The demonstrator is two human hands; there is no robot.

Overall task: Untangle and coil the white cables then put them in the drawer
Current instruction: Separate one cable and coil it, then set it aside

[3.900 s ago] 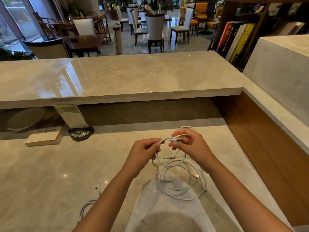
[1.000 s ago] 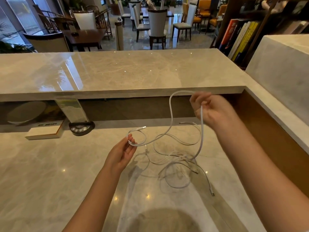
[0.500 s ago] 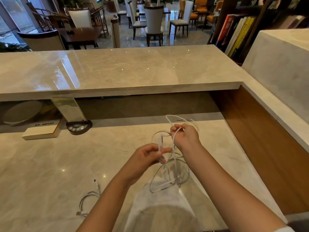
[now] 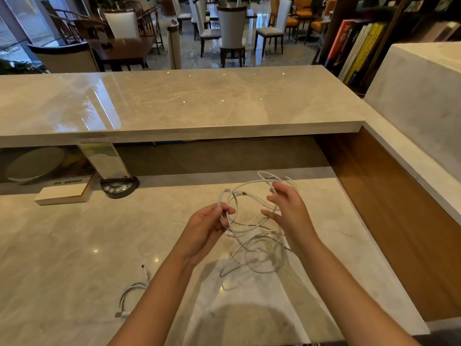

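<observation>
- Head view, hands: loops of the white cable are pinched in the left hand between thumb and curled fingers. The right hand is spread, fingers fairly straight and apart, with one strand draped over the fingertips (hooked rather than gripped, as far as can be told).
- Head view, cable: the bundle is held above the marble desk between the two hands, and slack rings hang down towards the surface. A second white cable lies on the desk near the left forearm, already in a small loose coil.
- Head view, drawer: none is seen.
- Judged step: untangling and coiling, not yet finished.
- Judged technique: the left pinch is best kept as the anchor while strands are lifted out singly by the right fingers. Plug ends should be fed through first. Hard pulling is to be avoided, lest knots be tightened.
</observation>
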